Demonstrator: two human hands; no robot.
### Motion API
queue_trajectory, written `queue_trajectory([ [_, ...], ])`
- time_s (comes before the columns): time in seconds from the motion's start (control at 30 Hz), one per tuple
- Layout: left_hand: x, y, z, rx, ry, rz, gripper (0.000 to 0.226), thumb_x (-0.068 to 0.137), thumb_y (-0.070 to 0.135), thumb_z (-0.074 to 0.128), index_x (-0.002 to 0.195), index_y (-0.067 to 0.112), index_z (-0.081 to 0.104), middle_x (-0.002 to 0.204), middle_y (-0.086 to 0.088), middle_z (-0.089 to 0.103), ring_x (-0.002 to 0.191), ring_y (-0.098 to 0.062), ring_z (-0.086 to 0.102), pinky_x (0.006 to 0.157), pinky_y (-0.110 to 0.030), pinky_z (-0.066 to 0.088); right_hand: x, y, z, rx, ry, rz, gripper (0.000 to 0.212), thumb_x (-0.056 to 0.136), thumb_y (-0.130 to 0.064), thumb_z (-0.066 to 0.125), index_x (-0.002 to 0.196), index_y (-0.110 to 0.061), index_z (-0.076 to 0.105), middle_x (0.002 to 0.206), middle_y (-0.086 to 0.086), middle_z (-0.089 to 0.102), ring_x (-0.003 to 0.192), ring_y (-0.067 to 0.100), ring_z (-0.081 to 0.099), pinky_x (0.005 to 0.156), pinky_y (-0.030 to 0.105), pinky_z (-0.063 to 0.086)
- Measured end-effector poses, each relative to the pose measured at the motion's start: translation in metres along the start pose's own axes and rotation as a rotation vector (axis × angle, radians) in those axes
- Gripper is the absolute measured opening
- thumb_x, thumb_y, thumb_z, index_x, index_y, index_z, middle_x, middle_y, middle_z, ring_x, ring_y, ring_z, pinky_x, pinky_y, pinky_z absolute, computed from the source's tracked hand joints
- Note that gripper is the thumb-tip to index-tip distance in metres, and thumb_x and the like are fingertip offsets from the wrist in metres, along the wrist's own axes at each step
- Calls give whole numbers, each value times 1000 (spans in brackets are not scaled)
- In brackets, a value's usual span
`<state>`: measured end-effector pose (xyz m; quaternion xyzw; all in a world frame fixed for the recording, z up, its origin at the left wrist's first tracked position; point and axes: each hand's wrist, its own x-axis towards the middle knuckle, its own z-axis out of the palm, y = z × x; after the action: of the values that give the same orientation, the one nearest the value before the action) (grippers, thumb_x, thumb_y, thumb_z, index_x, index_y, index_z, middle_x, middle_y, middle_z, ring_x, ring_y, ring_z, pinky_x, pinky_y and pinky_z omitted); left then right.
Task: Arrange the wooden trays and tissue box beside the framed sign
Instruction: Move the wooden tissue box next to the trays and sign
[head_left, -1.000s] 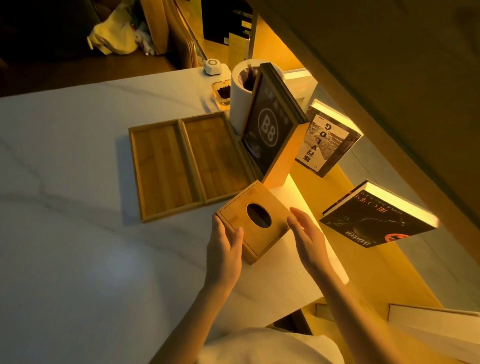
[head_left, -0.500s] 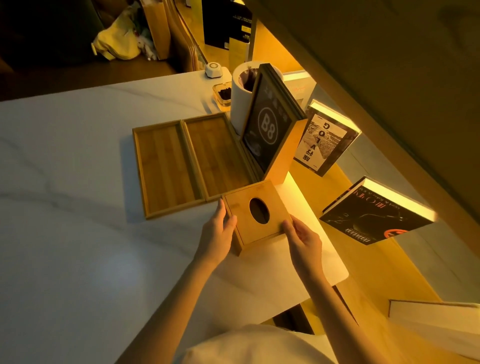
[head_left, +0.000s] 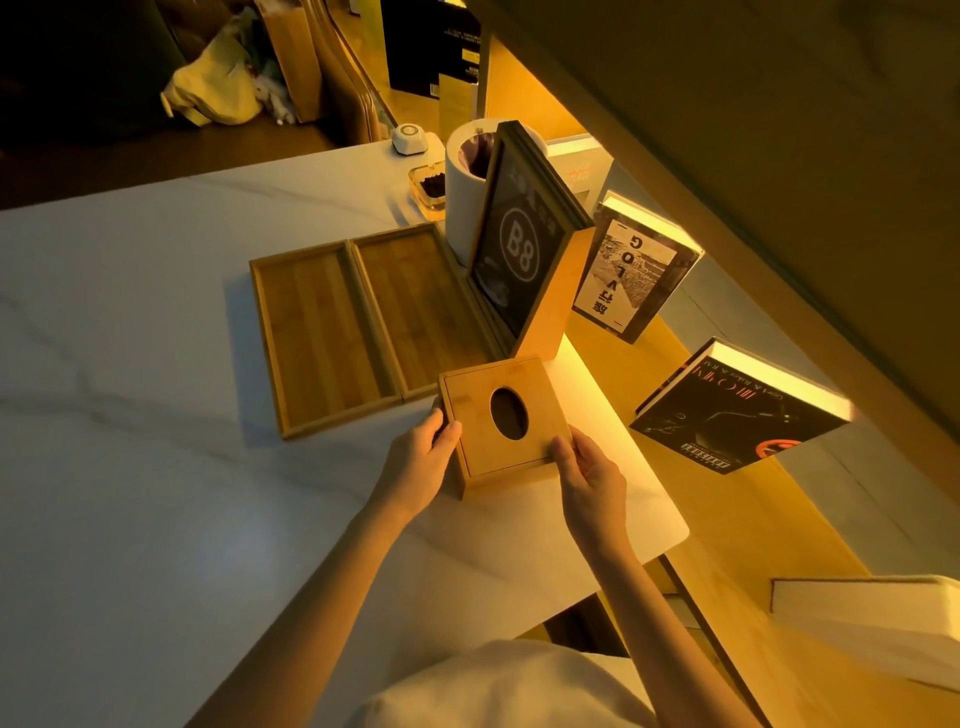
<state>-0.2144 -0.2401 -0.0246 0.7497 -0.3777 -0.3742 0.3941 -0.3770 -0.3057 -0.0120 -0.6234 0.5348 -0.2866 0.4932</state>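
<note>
Both hands on tissue box (head_left: 501, 423): left hand (head_left: 423, 462) clasps left edge, right hand (head_left: 592, 473) pinches near right corner. Box on table (head_left: 130, 467), touching sign (head_left: 519, 254) base, just beside two trays (head_left: 363, 327) lying side by side.

Tissue box (head_left: 501, 423) and two trays (head_left: 374, 327): pale wood with visible straight grain, smooth matt finish. Table (head_left: 156, 493): white marble-look slab with faint grey veining and a soft sheen. Framed sign (head_left: 519, 249): dark frame on a plain wooden base, its black face slightly glossy; books (head_left: 737, 410) in glossy printed covers.
</note>
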Motion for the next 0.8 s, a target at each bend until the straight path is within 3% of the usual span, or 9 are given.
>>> queue_trajectory([
  [0.17,0,2,1,14,-3,0,32,93,26,36,100,1,54,95,-26,63,86,-33,60,66,-31,45,1,2,1,-12,10,-7,29,93,-23,44,115,-12,59,103,-4,60,93,14,52,80,30,40],
  [0.27,5,5,4,-6,-4,-15,32,93,26,36,101,0,54,97,-27,63,89,-35,60,71,-33,47,6,2,-1,-11,27,0,29,93,-22,44,115,-11,59,103,-4,59,94,15,51,80,30,39],
  [0.4,11,11,11,-13,4,-21,31,93,25,37,98,1,55,96,-21,64,87,-26,61,63,-19,46,14,4,-8,-23,41,-2,29,93,-22,44,115,-11,59,103,-1,60,95,16,51,82,32,40],
  [0.6,22,21,25,-41,16,-19,31,92,25,38,93,1,56,91,-21,63,82,-26,60,61,-18,44,28,7,-19,-32,60,-3,27,94,-22,43,113,-12,59,99,-1,61,94,17,52,80,32,40],
  [0.8,31,31,38,-49,26,2,31,92,24,39,91,-2,56,91,-30,62,84,-39,59,64,-33,42,42,8,-33,-62,68,-26,26,94,-21,43,112,-11,59,92,-3,59,87,14,52,73,25,42],
])
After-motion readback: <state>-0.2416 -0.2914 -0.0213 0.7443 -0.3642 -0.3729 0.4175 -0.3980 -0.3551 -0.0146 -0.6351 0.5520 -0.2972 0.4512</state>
